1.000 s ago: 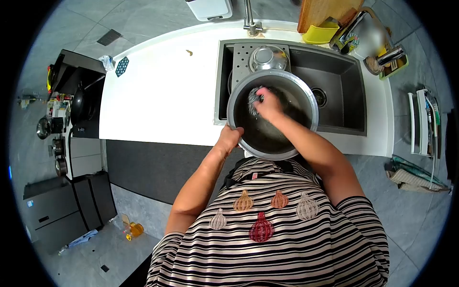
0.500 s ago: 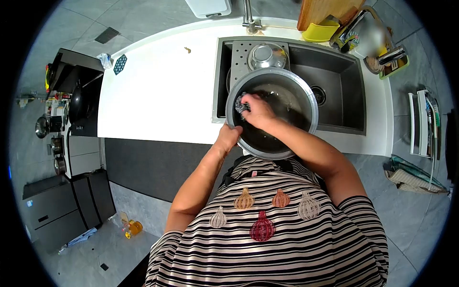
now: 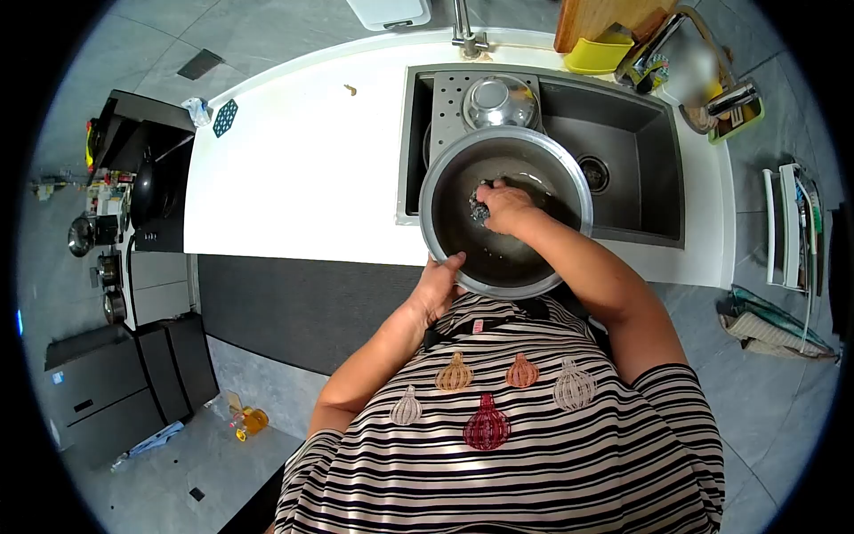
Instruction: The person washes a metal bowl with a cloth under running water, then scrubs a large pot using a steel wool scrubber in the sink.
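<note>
A large steel pot (image 3: 445, 187) is held tilted over the front edge of the dark sink (image 3: 640, 160). My left hand (image 3: 442, 280) grips the pot's near rim from below. My right hand (image 3: 505, 206) is inside the pot, closed on a steel-wool scourer (image 3: 479, 211) that presses against the pot's inner bottom. There is some water in the pot.
A steel bowl (image 3: 498, 101) lies upside down on a perforated tray in the sink's left part. The white counter (image 3: 302, 178) stretches left, with a small blue trivet (image 3: 226, 117). A tap (image 3: 465, 36), yellow tub (image 3: 596, 55) and cutting board stand behind the sink.
My right hand swept the scourer from the pot's left wall to its middle. My left hand slid along the rim from the left side to the near edge.
</note>
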`<action>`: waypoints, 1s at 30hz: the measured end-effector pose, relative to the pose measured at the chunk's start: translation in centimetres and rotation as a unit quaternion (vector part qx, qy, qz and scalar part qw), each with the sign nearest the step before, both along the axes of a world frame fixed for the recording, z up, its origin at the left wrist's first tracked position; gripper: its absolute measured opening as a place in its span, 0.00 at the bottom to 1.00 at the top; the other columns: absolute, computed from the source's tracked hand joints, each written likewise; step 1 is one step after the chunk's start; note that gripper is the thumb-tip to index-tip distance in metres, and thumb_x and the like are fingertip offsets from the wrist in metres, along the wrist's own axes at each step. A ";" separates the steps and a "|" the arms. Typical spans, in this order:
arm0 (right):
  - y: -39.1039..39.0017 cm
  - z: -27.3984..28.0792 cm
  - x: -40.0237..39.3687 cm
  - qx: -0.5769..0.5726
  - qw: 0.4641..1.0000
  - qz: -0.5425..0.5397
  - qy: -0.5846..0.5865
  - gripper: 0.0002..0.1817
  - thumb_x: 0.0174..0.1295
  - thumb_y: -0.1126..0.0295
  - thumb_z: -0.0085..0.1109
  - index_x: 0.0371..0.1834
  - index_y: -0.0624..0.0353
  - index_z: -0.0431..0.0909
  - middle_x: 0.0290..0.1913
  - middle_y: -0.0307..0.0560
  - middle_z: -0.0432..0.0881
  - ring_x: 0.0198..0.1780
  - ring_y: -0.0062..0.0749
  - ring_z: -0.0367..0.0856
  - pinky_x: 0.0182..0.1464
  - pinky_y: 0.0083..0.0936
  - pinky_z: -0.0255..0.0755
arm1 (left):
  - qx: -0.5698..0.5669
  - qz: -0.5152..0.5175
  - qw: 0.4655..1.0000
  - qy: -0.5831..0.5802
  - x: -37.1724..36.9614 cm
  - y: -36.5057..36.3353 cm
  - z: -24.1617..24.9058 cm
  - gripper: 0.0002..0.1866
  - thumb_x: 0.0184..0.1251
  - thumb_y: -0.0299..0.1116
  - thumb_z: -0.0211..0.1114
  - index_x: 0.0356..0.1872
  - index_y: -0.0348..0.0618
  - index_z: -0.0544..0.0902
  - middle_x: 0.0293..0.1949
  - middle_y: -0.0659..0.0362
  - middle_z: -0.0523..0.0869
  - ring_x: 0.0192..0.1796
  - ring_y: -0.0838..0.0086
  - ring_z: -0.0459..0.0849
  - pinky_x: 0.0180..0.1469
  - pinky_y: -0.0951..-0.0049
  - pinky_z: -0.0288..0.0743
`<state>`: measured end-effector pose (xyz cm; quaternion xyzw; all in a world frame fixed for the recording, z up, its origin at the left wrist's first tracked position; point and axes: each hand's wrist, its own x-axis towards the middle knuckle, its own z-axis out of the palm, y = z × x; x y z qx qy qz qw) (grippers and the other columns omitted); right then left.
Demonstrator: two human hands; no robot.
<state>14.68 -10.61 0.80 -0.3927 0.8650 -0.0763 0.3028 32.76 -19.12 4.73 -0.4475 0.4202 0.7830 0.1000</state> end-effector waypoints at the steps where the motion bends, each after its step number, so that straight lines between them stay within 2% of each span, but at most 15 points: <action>1: 0.0 0.1 0.2 -0.002 1.000 -0.004 0.000 0.25 0.47 0.66 0.65 0.50 0.50 0.68 0.52 0.53 0.71 0.52 0.48 0.74 0.52 0.36 0.69 | 0.019 -0.012 1.000 0.017 0.5 -0.1 -1.3 0.20 0.65 0.36 0.57 0.56 0.45 0.67 0.46 0.60 0.78 0.43 0.71 0.79 0.39 0.69 0.74; 2: 0.0 0.2 0.4 -0.069 0.997 -0.027 -0.009 0.26 0.46 0.66 0.65 0.51 0.49 0.68 0.51 0.54 0.71 0.52 0.47 0.74 0.52 0.36 0.69 | 0.021 -0.033 0.998 0.044 1.0 -0.3 -3.0 0.24 0.64 0.40 0.59 0.59 0.48 0.65 0.51 0.58 0.75 0.50 0.68 0.76 0.47 0.62 0.72; 3: 0.2 0.4 0.8 -0.135 0.990 -0.048 -0.018 0.26 0.46 0.67 0.65 0.51 0.49 0.68 0.51 0.54 0.71 0.52 0.46 0.75 0.52 0.36 0.70 | 0.021 -0.035 0.998 0.045 0.8 -0.5 -1.7 0.24 0.64 0.40 0.59 0.59 0.48 0.65 0.51 0.58 0.75 0.50 0.68 0.76 0.47 0.62 0.72; 5: 0.4 1.0 2.0 -0.126 0.989 -0.081 -0.006 0.27 0.45 0.69 0.65 0.51 0.49 0.68 0.50 0.55 0.72 0.50 0.47 0.76 0.50 0.37 0.71 | -0.030 -0.058 0.997 -0.046 -0.2 -1.1 2.1 0.30 0.61 0.40 0.61 0.62 0.52 0.59 0.54 0.59 0.72 0.55 0.67 0.70 0.49 0.61 0.70; 6: 0.7 0.8 2.7 -0.081 0.995 -0.047 0.033 0.27 0.45 0.69 0.64 0.52 0.49 0.68 0.48 0.55 0.73 0.51 0.46 0.75 0.51 0.38 0.71 | -0.075 -0.053 0.996 -0.007 -0.4 -1.5 2.1 0.33 0.59 0.43 0.63 0.63 0.50 0.58 0.57 0.56 0.70 0.60 0.63 0.66 0.56 0.51 0.64; 9: 0.7 -0.3 3.1 -0.016 0.996 0.002 0.089 0.26 0.46 0.70 0.63 0.52 0.50 0.69 0.45 0.54 0.76 0.51 0.46 0.75 0.51 0.39 0.70 | -0.143 -0.050 0.986 0.068 -2.2 -3.8 0.9 0.31 0.58 0.38 0.63 0.60 0.40 0.63 0.53 0.52 0.74 0.57 0.64 0.70 0.58 0.64 0.64; 10: 0.8 0.4 2.5 -0.066 0.997 0.001 0.028 0.25 0.46 0.70 0.63 0.51 0.50 0.70 0.46 0.54 0.76 0.51 0.46 0.75 0.51 0.38 0.70 | -0.144 -0.049 0.986 0.069 -2.9 -4.3 0.5 0.31 0.58 0.38 0.63 0.60 0.40 0.63 0.53 0.52 0.74 0.57 0.64 0.70 0.58 0.64 0.64; 13: 0.2 0.3 2.5 -0.158 0.985 -0.047 -0.047 0.23 0.46 0.71 0.62 0.49 0.53 0.71 0.46 0.55 0.77 0.51 0.46 0.75 0.51 0.35 0.70 | -0.198 -0.073 0.971 0.115 -3.8 -5.4 -0.7 0.26 0.55 0.29 0.61 0.57 0.36 0.67 0.46 0.53 0.79 0.48 0.68 0.76 0.51 0.74 0.69; 16: -1.0 0.6 3.5 -0.277 0.951 -0.002 -0.140 0.20 0.47 0.72 0.61 0.45 0.54 0.70 0.41 0.55 0.78 0.46 0.50 0.77 0.47 0.36 0.70 | -0.213 -0.114 0.968 0.070 -4.1 -5.5 -1.2 0.14 0.52 0.26 0.55 0.41 0.31 0.77 0.28 0.56 0.80 0.27 0.71 0.77 0.29 0.70 0.73; 19: -3.8 -0.2 2.5 -0.390 0.904 -0.131 -0.117 0.19 0.47 0.71 0.63 0.45 0.55 0.71 0.39 0.55 0.79 0.41 0.48 0.78 0.45 0.35 0.72 | -0.216 -0.116 0.967 0.061 -3.8 -5.6 -1.7 0.14 0.52 0.26 0.56 0.40 0.31 0.77 0.27 0.56 0.80 0.26 0.71 0.77 0.27 0.72 0.72; 21: -4.3 -1.4 0.5 -0.408 0.847 -0.335 -0.065 0.21 0.47 0.70 0.64 0.46 0.58 0.70 0.41 0.54 0.79 0.45 0.47 0.78 0.49 0.34 0.72 | -0.222 -0.116 0.967 0.045 -3.7 -5.5 -0.9 0.14 0.53 0.26 0.56 0.41 0.31 0.77 0.28 0.56 0.80 0.27 0.71 0.77 0.28 0.72 0.72; 23: -3.3 -1.3 -0.2 -0.352 0.874 -0.332 -0.050 0.22 0.47 0.68 0.65 0.46 0.57 0.70 0.44 0.54 0.78 0.48 0.47 0.77 0.51 0.35 0.70 | -0.227 -0.115 0.967 0.014 -3.7 -5.1 0.3 0.14 0.53 0.24 0.55 0.43 0.31 0.77 0.30 0.57 0.81 0.29 0.72 0.78 0.29 0.71 0.71; 27: -2.7 0.5 3.2 -0.248 0.949 -0.157 -0.114 0.23 0.46 0.66 0.65 0.47 0.53 0.70 0.47 0.55 0.77 0.50 0.48 0.76 0.54 0.36 0.68 | -0.211 -0.146 0.967 0.008 -3.6 -5.2 -0.1 0.13 0.54 0.24 0.54 0.41 0.31 0.78 0.30 0.56 0.82 0.30 0.71 0.78 0.31 0.71 0.71; 29: -3.9 0.4 3.8 -0.278 0.944 -0.134 -0.119 0.23 0.46 0.65 0.65 0.46 0.55 0.69 0.46 0.55 0.78 0.50 0.47 0.76 0.53 0.36 0.69 | -0.252 -0.107 0.960 0.059 -3.4 -4.7 0.4 0.13 0.54 0.27 0.56 0.36 0.27 0.78 0.28 0.53 0.81 0.27 0.69 0.77 0.29 0.69 0.71; 30: -4.3 0.8 3.3 -0.309 0.922 -0.204 -0.115 0.23 0.46 0.65 0.65 0.46 0.56 0.69 0.45 0.55 0.78 0.49 0.47 0.77 0.52 0.36 0.69 | -0.241 -0.120 0.962 0.042 -3.3 -4.9 0.1 0.13 0.54 0.27 0.56 0.37 0.27 0.77 0.28 0.54 0.81 0.29 0.69 0.78 0.30 0.69 0.72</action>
